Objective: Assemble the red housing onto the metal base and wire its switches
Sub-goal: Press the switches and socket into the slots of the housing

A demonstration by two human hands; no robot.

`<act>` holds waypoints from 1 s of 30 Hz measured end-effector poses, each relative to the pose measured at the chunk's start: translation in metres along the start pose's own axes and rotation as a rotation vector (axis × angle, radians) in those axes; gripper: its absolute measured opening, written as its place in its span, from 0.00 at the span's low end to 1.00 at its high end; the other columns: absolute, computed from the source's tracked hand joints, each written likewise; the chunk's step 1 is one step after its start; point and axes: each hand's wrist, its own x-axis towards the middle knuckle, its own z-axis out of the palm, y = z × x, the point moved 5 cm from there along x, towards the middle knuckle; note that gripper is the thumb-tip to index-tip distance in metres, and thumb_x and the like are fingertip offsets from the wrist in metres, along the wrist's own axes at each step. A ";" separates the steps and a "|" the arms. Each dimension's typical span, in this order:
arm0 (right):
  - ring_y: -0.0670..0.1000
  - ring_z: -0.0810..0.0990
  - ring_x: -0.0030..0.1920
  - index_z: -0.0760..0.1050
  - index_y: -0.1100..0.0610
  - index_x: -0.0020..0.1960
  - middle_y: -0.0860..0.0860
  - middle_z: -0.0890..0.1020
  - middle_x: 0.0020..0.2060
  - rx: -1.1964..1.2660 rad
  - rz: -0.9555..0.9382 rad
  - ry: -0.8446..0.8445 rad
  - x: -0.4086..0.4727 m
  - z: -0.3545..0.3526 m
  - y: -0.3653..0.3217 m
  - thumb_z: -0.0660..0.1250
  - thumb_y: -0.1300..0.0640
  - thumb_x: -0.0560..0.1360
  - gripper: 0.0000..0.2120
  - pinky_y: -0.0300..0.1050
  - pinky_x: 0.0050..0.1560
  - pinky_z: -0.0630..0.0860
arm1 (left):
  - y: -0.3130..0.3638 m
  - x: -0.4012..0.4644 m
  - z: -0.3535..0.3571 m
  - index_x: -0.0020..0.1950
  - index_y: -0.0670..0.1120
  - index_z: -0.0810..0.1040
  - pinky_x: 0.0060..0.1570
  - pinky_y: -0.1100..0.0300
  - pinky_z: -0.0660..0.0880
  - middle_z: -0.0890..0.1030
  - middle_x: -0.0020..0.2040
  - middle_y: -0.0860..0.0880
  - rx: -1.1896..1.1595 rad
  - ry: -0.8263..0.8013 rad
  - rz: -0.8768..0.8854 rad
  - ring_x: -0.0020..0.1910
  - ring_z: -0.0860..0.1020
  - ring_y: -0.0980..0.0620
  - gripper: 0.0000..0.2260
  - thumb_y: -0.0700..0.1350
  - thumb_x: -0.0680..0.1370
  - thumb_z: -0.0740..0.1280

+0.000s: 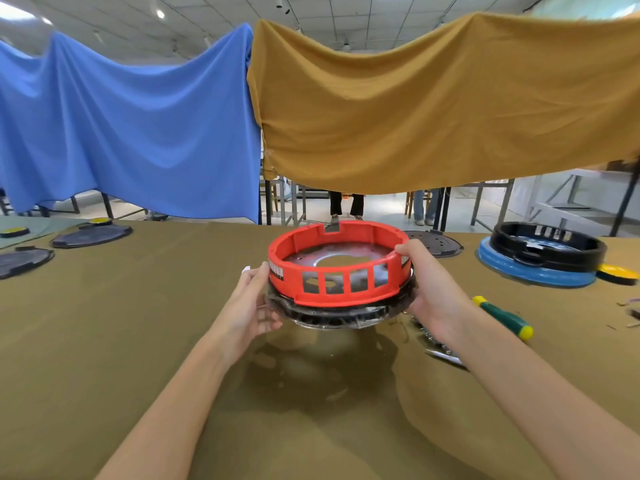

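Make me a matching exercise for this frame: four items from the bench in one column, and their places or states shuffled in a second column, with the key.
Items
1. red housing
2. screwdriver
3. black housing
4. yellow cloth

Places or states
A. lying on the table, right of the right hand
B. hung above the far edge of the table
C. sitting on a blue base at far right
D. held between the left hand and the right hand, on the metal base

Pairs: 1-D, 2-A, 3-C, 4-B
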 end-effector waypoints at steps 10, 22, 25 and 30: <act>0.54 0.83 0.58 0.61 0.44 0.73 0.53 0.83 0.60 0.242 -0.107 -0.092 -0.003 -0.001 0.027 0.76 0.52 0.66 0.40 0.54 0.53 0.81 | 0.010 -0.007 0.010 0.75 0.42 0.65 0.57 0.43 0.79 0.78 0.67 0.40 -0.287 -0.074 0.033 0.64 0.78 0.39 0.31 0.54 0.76 0.66; 0.60 0.82 0.57 0.79 0.60 0.62 0.60 0.84 0.56 0.273 0.022 -0.122 -0.009 0.000 0.038 0.67 0.55 0.75 0.17 0.56 0.59 0.78 | 0.016 -0.014 0.012 0.70 0.43 0.75 0.53 0.51 0.80 0.81 0.64 0.42 -0.291 -0.106 0.041 0.61 0.81 0.44 0.24 0.55 0.79 0.64; 0.55 0.86 0.48 0.84 0.55 0.52 0.57 0.86 0.51 0.287 0.001 -0.149 -0.009 -0.004 0.036 0.70 0.52 0.70 0.13 0.50 0.46 0.80 | 0.013 -0.014 0.011 0.74 0.40 0.68 0.53 0.49 0.80 0.79 0.66 0.40 -0.278 -0.099 0.025 0.62 0.78 0.41 0.30 0.54 0.76 0.66; 0.60 0.83 0.57 0.79 0.59 0.64 0.60 0.83 0.56 0.292 0.041 -0.159 -0.007 -0.006 0.036 0.66 0.46 0.76 0.22 0.56 0.56 0.79 | 0.013 -0.016 0.012 0.73 0.41 0.72 0.48 0.51 0.81 0.81 0.64 0.39 -0.255 -0.124 -0.030 0.58 0.81 0.41 0.30 0.58 0.76 0.68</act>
